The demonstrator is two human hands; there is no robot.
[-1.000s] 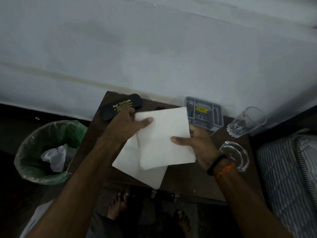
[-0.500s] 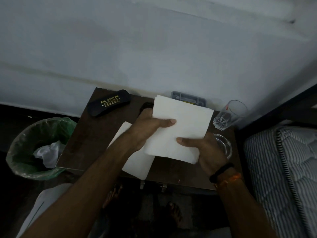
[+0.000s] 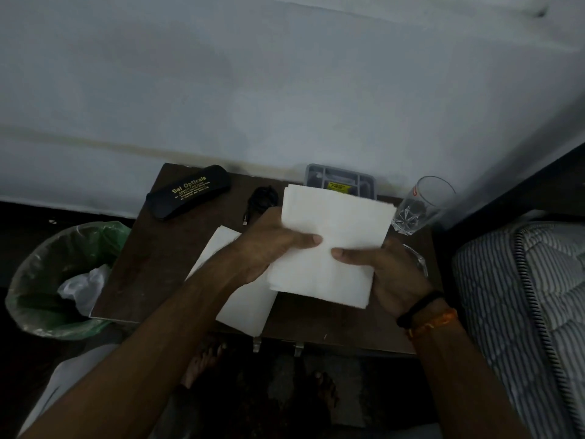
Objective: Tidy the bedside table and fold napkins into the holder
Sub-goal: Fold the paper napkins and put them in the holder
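I hold a white folded napkin (image 3: 332,229) above the dark brown bedside table (image 3: 164,248). My left hand (image 3: 269,245) grips its left edge, thumb on top. My right hand (image 3: 386,267) grips its lower right side, thumb pressed on the paper. A second white napkin (image 3: 243,299) lies flat on the table under my left forearm, near the front edge. The grey plastic holder (image 3: 342,179) stands at the back against the wall, partly hidden by the napkin I hold.
A black spectacle case (image 3: 186,191) lies at the back left. A dark cable (image 3: 259,201) lies beside it. A clear drinking glass (image 3: 421,204) stands at the back right, a glass ashtray (image 3: 418,258) behind my right hand. A green-lined bin (image 3: 63,280) stands left, a striped mattress (image 3: 522,296) right.
Both hands have carried the napkin to the right and towards the back of the table, so it now covers part of the grey holder. My thumbs have come closer together.
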